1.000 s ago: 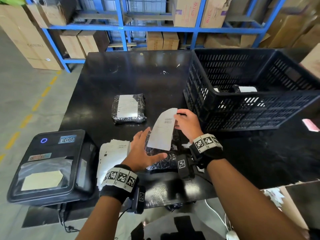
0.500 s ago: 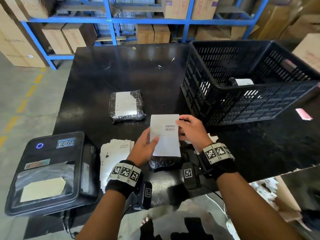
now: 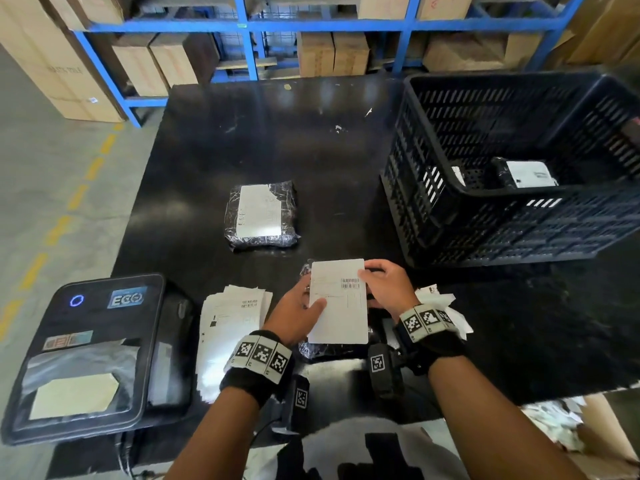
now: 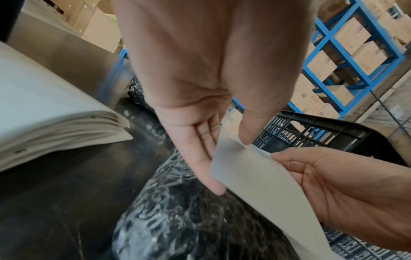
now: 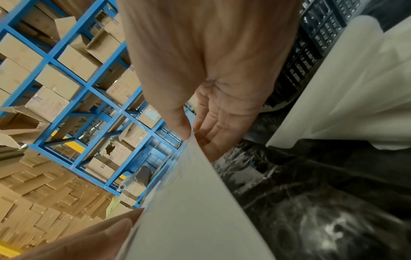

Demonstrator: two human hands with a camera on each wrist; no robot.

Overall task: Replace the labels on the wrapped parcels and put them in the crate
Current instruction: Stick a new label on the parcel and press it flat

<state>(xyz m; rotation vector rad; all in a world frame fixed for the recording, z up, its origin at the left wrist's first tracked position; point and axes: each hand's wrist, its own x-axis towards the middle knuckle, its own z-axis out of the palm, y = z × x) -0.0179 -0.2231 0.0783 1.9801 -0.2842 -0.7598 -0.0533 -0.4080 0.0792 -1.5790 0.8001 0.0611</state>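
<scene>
Here the fresh label [image 3: 339, 301] was held flat and face-up just above the wrapped parcel [image 3: 330, 349] near the bench's front edge, apparently so it could be squared over the wrap before going down. The left hand [image 3: 294, 315] pinched its left edge, thumb on top and fingers beneath; the right hand [image 3: 386, 289] pinched its right edge the same way, which kept the sheet taut and off the wrap. Left of them lay the stack of labels [image 3: 230, 317], within easy reach, and the printer [image 3: 90, 355] sat at the front left corner. A 2nd parcel [image 3: 262, 214] waited mid-bench, wearing a torn label. The black crate [image 3: 512, 220] stood along the right edge with 1 labelled parcel [image 3: 528, 174] visible inside, close enough for a short drop.
</scene>
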